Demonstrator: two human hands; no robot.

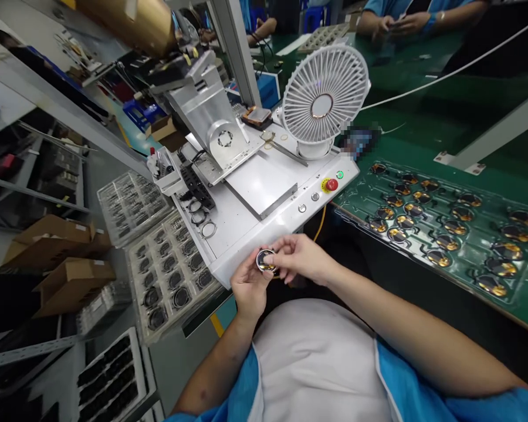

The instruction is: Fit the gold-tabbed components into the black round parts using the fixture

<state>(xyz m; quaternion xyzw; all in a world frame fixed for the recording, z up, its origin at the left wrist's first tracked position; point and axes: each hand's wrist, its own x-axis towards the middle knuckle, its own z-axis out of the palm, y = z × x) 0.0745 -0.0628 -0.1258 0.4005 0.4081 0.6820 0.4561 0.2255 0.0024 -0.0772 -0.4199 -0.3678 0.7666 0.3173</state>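
Note:
A small round watch case [267,265] with a silver rim and a dark inside, where a bit of yellow shows, is held in front of my body. The fingers of my left hand [249,288] are closed around its left and lower edge. From the right, my right hand [305,259] reaches in with its thumb over the face of the case and its fingers curled at the right edge. The thumb and fingers hide part of the inside. Both hands are just off the front edge of the white machine [246,237].
A clear tray [470,281] of watch cases lies on the right. More trays, including a beige tray [143,334], stand at the left. The machine bears a white fan [321,105], a red stop button [331,184] and a metal fixture [222,140]. Another person's hands [400,24] show across the bench.

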